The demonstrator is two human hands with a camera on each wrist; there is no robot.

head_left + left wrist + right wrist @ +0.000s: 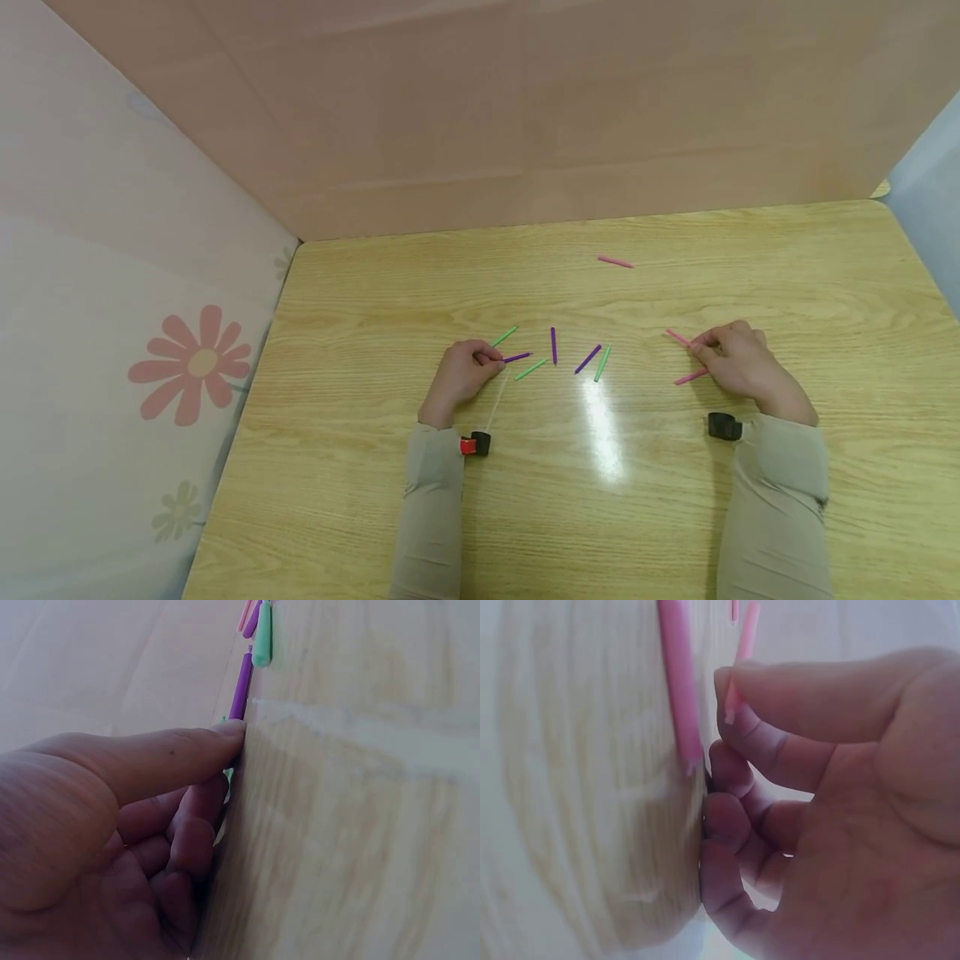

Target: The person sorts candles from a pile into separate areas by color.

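My left hand [465,373] pinches the near end of a thin purple candle [518,357] between thumb and fingers, low over the table. One green candle [505,336] lies just beyond those fingers, and another green candle [531,370] lies to their right. Over on the right side, my right hand [738,358] holds a pink candle [678,337] between thumb and index finger; its wick end [730,716] shows in the right wrist view. A second pink candle [692,377] lies on the table beside that hand, partly hidden by it in the head view.
Between the hands lie two purple candles [554,346] and a green candle [603,364]. Farther back is a lone pink candle [616,262]. The wooden table [360,300] meets a pinkish cloth wall [450,125] behind and a flowered cloth [90,275] at left.
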